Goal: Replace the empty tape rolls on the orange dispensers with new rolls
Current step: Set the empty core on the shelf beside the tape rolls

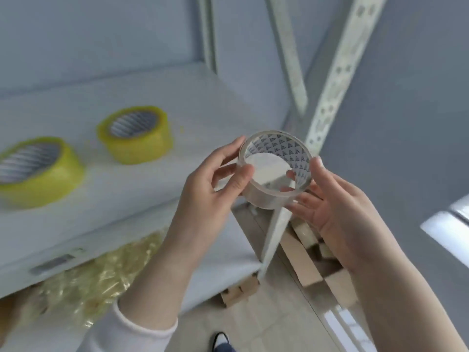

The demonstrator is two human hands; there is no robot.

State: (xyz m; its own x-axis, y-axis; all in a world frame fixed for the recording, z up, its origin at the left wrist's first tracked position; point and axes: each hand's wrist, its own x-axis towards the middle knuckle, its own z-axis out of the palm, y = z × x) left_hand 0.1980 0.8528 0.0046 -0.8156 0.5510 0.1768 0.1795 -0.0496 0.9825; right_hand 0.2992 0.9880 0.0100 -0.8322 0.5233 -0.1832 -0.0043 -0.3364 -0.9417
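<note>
A nearly bare clear tape roll (266, 196), its white core printed with small dark triangles, is held up in the middle of the view. My left hand (210, 191) grips its left side, thumb on the rim and fingers behind. My right hand (335, 207) holds its right side, thumb on the upper rim and fingers underneath. Two full yellow tape rolls lie flat on the white shelf (177, 102): one (135, 134) further back, one (35, 171) at the left edge. No orange dispenser is in view.
A white perforated metal upright (340, 72) of the shelving stands right behind the roll. Crumpled yellowish plastic wrap (96, 278) lies under the shelf. Cardboard boxes (317, 265) sit on the floor below my right hand. A grey wall fills the right side.
</note>
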